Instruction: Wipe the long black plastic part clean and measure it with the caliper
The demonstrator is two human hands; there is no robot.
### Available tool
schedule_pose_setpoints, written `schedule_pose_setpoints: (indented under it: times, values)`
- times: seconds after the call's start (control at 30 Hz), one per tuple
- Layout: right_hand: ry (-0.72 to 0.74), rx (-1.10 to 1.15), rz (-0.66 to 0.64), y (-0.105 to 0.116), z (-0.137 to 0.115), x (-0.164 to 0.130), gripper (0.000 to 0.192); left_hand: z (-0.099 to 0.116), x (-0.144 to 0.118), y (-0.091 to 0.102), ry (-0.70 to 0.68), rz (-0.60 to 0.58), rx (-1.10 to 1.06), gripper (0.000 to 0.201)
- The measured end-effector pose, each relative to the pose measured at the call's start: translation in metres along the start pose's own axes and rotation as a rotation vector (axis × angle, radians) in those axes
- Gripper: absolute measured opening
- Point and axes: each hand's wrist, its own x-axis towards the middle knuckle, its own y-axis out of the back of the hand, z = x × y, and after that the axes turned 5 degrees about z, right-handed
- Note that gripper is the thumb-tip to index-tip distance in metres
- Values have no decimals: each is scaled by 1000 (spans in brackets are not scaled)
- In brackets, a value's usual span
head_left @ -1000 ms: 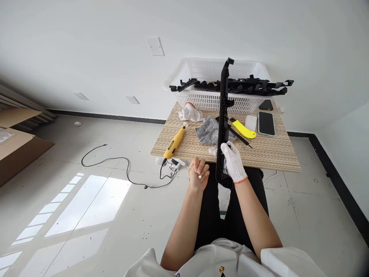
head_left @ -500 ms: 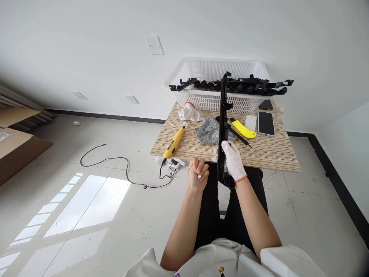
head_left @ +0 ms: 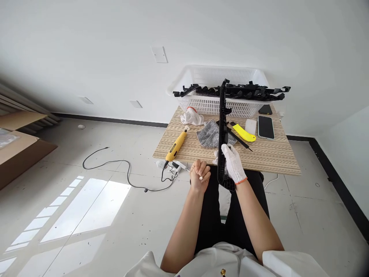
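We hold the strip (head_left: 222,127), a long black moulded plastic part with clips along its edge, near its lower end in our gloved right hand (head_left: 233,163), fingers wrapped around it. It runs away from us over the table (head_left: 268,156) toward the basket (head_left: 219,75), crossing the cloth (head_left: 209,134). Our bare left hand (head_left: 200,175) is a closed fist just left of the strip; whether it grips anything we cannot tell. A yellow tool (head_left: 175,146), knife (head_left: 243,132) and phone (head_left: 265,127) lie nearby.
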Motion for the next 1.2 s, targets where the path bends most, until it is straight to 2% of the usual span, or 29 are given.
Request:
schedule_pose_setpoints:
  times: [0.27, 0.6, 0.73, 1.03, 1.2]
  values:
    - [3, 70, -23, 2, 3, 2, 41, 0, 2, 0, 0, -11, -2, 55]
    - [93, -60, 41, 4, 10, 4, 43, -1, 2, 2, -3, -47, -9, 55]
    - [69, -107, 48, 8, 12, 6, 48, -1, 1, 2, -1, -42, -12, 55]
    - [86, -34, -12, 6, 15, 8, 45, -1, 2, 2, 0, -38, -3, 56]
    - [95, -31, 6, 7, 17, 7, 43, 0, 1, 1, -1, -35, 5, 56]
